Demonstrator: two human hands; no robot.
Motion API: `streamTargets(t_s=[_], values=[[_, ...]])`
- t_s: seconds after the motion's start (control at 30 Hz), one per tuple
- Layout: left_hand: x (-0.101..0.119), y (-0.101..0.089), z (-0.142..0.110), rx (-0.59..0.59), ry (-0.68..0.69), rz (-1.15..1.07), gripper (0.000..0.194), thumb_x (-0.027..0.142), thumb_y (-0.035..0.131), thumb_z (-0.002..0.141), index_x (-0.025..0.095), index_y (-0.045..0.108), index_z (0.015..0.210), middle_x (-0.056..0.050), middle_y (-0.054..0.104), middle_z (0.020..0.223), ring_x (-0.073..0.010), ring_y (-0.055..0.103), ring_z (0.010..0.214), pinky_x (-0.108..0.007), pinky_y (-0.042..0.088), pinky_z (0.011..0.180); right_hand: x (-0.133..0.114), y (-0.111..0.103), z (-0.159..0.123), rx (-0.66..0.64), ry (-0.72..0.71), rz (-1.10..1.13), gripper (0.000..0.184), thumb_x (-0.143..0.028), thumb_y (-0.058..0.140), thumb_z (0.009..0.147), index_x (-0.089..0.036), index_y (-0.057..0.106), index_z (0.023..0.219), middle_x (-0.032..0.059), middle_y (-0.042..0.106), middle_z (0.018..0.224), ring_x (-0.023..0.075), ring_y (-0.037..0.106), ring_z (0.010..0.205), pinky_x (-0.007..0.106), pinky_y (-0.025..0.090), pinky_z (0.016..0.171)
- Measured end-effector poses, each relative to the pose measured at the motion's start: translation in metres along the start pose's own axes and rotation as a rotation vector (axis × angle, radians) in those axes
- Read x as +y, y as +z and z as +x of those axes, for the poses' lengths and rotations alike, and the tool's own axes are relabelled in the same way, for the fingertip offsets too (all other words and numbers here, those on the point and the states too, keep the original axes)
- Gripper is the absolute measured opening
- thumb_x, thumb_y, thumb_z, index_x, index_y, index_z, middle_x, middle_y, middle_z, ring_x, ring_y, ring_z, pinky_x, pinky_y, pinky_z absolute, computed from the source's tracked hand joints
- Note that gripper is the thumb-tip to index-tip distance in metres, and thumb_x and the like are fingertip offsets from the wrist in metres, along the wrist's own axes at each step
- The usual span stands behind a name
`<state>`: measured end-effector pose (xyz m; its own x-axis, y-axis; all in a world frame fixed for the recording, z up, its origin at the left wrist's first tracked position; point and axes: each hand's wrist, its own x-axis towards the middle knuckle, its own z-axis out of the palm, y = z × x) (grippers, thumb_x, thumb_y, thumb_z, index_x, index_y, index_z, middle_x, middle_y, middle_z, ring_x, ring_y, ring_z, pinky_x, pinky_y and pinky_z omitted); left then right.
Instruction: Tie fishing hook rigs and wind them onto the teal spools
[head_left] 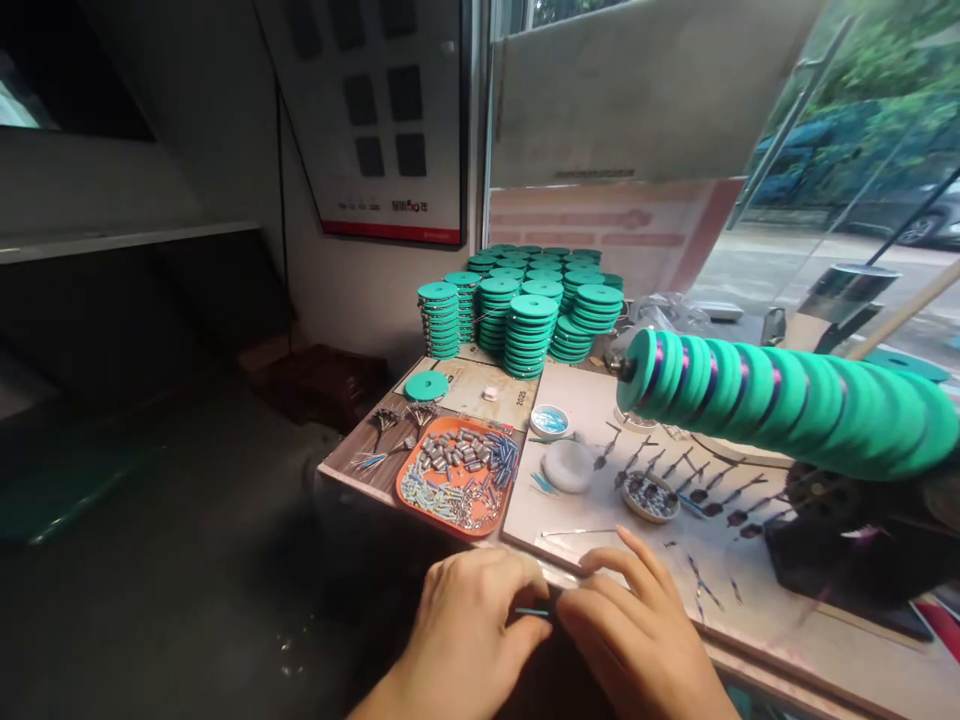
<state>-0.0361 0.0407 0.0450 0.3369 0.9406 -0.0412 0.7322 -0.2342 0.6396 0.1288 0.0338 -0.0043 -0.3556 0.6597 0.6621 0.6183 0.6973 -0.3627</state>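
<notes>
Bench [352,452] in front, hands low at its near edge. Left hand [469,620]: thumb and forefinger curled, narrow gap. Right hand [637,625]: fingers bent, loosely spread; can't tell if it holds anything. Thin blue piece [532,612] sits in the left finger gap, long axis crosswise, pointing at right hand. Left is nearer; can't tell if pinched.

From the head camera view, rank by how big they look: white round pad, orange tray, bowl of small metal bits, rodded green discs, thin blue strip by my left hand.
1. Green discs, though nearness inflates them
2. Orange tray
3. White pad and bowl, too alike to rank
4. Blue strip
</notes>
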Motion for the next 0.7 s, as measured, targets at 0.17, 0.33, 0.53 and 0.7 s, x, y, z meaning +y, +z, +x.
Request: streamTargets(t_s=[0.17,0.33,0.53,0.7], values=[[0.001,-0.006,0.003,-0.101,0.113,0.070,0.016,0.026,0.058,0.072,0.025,0.060,0.088,0.001,0.061,0.089,-0.0166,0.054,0.083,-0.025,0.038,0.071,0.005,-0.004,-0.004,0.004,-0.016,-0.058,0.019,-0.015,0.039,0.086,-0.020,0.055,0.076,-0.0011,0.056,0.062,0.0174,0.051,0.079,0.044,0.025,0.094],[0.004,-0.001,0.008,-0.119,0.167,0.155,0.009,0.021,0.052,0.077,0.021,0.059,0.073,0.001,0.061,0.078,-0.0151,0.053,0.078,-0.025,0.036,0.070,0.006,-0.001,-0.006,0.044,-0.007,-0.067,0.021,-0.016,0.039,0.086,-0.020,0.055,0.073,-0.0014,0.054,0.059,0.0168,0.051,0.076,0.042,0.026,0.093],[0.006,0.000,0.013,-0.122,0.145,0.110,0.006,0.020,0.056,0.074,0.020,0.060,0.071,0.002,0.062,0.074,-0.0132,0.053,0.074,-0.024,0.035,0.069,0.007,0.002,-0.009,0.060,-0.013,-0.064,0.024,-0.015,0.036,0.086,-0.019,0.055,0.074,-0.0011,0.052,0.057,0.0169,0.051,0.073,0.044,0.026,0.093],[0.005,0.001,0.014,-0.107,0.137,0.082,0.005,0.020,0.058,0.073,0.020,0.060,0.068,0.003,0.062,0.071,-0.0129,0.052,0.074,-0.024,0.034,0.069,0.006,0.004,-0.009,0.048,0.020,-0.040,0.023,-0.014,0.036,0.086,-0.018,0.054,0.072,-0.0006,0.052,0.057,0.0167,0.050,0.072,0.045,0.027,0.093]])
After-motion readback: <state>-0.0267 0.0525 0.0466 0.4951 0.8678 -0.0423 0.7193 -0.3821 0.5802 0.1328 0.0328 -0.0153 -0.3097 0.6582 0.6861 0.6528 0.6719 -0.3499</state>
